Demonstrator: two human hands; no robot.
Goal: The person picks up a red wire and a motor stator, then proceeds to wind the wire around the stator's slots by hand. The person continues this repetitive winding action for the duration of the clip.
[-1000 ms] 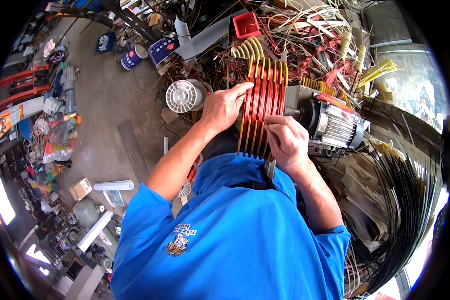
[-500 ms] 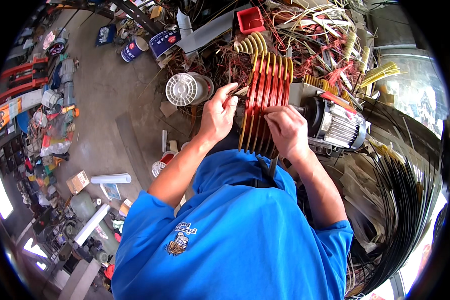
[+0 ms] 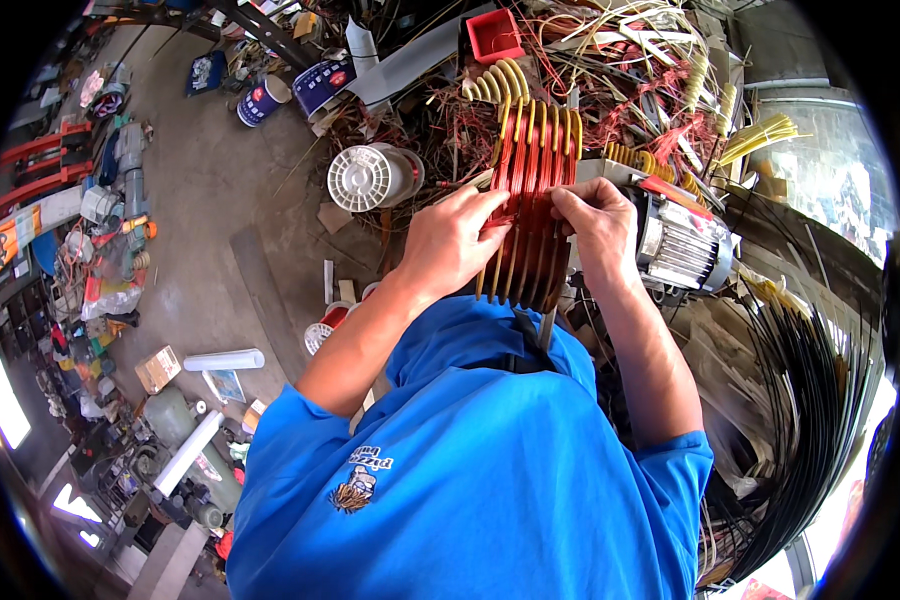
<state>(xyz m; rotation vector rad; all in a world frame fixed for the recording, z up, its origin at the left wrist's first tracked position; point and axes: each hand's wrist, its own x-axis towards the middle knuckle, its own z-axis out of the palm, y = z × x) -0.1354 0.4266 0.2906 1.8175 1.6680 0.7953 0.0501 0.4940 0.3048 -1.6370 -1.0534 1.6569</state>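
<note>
In front of my waist stands a winding former [image 3: 510, 262] with several yellow-edged discs. Red wire [image 3: 527, 165] is wound in bundles in the gaps between them. At the former's left side my left hand [image 3: 448, 243] is closed, thumb and fingers pinching at the red wire; its fingertips are partly hidden against the discs. My right hand [image 3: 602, 225] is closed at the right side, thumb and forefinger pinched on the wire near the middle of the windings. A grey electric motor [image 3: 685, 245] sits just right of my right hand.
Tangled wire scraps [image 3: 635, 100] and a red tray [image 3: 494, 36] lie beyond the former. A white bucket [image 3: 365, 178] stands to the left, with a purple bucket [image 3: 263, 101] farther off. Long black strands [image 3: 815, 440] curve at the right.
My left hand has moved right and slightly down, closer against the windings. My right hand has shifted up and to the right along the former.
</note>
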